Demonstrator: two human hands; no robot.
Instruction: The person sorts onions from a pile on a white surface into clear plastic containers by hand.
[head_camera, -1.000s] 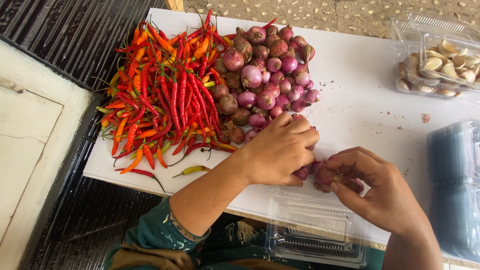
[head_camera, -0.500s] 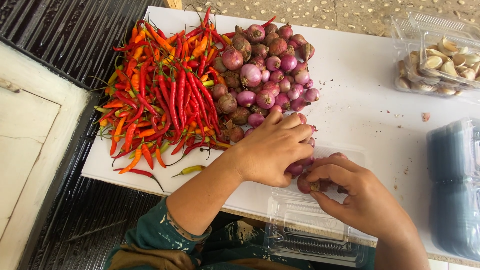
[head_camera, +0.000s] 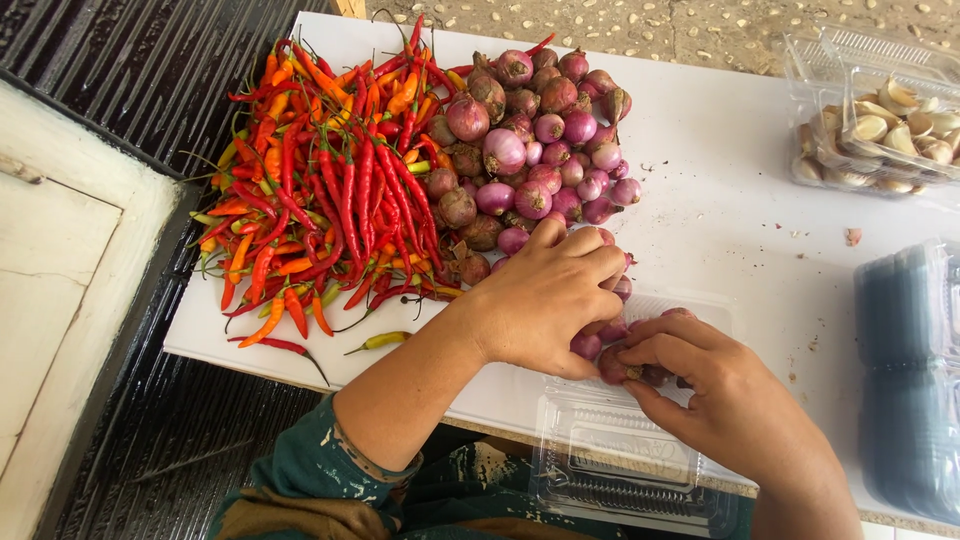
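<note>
Left hand (head_camera: 545, 300) curled, palm down, over a few small shallots (head_camera: 586, 345) at the near edge of the shallot pile (head_camera: 535, 150), fingers bent around them; shifted a little nearer and rightward since a second ago. Far left on the white table (head_camera: 720, 190): heap of red, orange and green chillies (head_camera: 320, 190), unmoved, touching the shallot pile on its right side. One green chilli (head_camera: 382, 341) lying apart, just near of the heap, close to the left wrist. Right hand (head_camera: 715, 395) meeting the left over the clear plastic clamshell container (head_camera: 625, 460), fingertips pinched on one shallot (head_camera: 613, 366); drawn in closer to the left hand than a second ago, knuckles now almost touching. Clamshell open, far half under both hands, near half hanging over the table's near edge; same place as before. Far right: clear tray of peeled garlic cloves (head_camera: 880, 130), well apart from both hands, unchanged. Near right: stack of clear lidded containers (head_camera: 905, 370), just beside the right forearm, unchanged.
</note>
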